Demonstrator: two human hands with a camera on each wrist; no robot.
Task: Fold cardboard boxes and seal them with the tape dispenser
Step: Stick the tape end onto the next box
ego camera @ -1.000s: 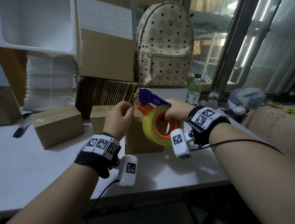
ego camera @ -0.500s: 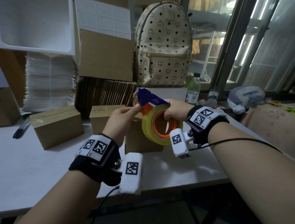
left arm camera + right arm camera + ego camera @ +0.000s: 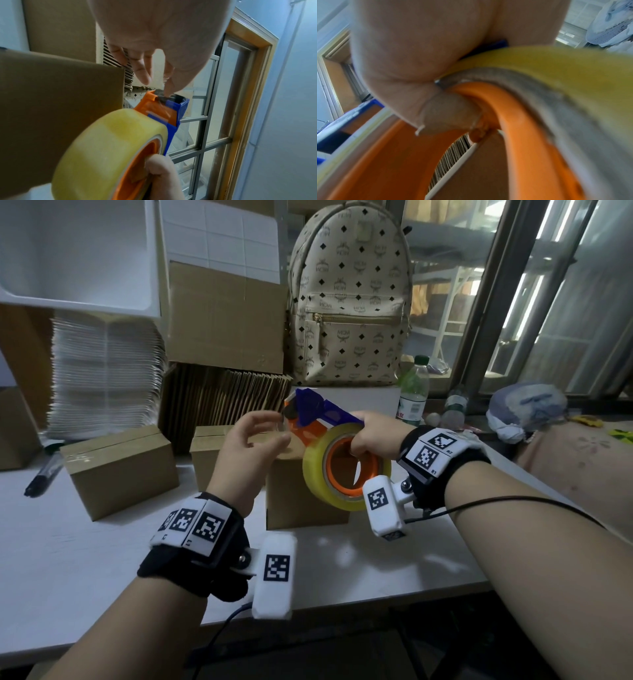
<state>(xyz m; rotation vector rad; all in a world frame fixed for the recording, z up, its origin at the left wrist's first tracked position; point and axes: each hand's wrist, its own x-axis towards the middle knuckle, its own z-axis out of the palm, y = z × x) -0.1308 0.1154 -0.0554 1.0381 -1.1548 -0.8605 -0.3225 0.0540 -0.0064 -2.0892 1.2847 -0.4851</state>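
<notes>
My right hand [image 3: 373,433] grips the orange and blue tape dispenser [image 3: 318,419] through the core of its yellowish tape roll [image 3: 329,470], held in the air over a small closed cardboard box [image 3: 301,505]. In the right wrist view, fingers [image 3: 450,112] curl inside the orange core [image 3: 513,108]. My left hand [image 3: 246,450] reaches to the cutter end. In the left wrist view, its fingertips [image 3: 169,86] pinch the clear free end of tape at the blade of the dispenser [image 3: 164,108]. Two more closed boxes [image 3: 120,470] [image 3: 209,446] stand to the left.
A patterned backpack [image 3: 349,302], a big carton [image 3: 226,316], a row of flat cardboard [image 3: 226,398] and a white stack [image 3: 102,378] line the back. A bottle [image 3: 412,395] stands at the right, a marker [image 3: 42,477] lies at the left. The white table [image 3: 342,577] ends close to me.
My left hand has uncurled from a closed bunch and its fingertips have come to the cutter end; the left wrist has dropped lower. The dispenser has hardly moved.
</notes>
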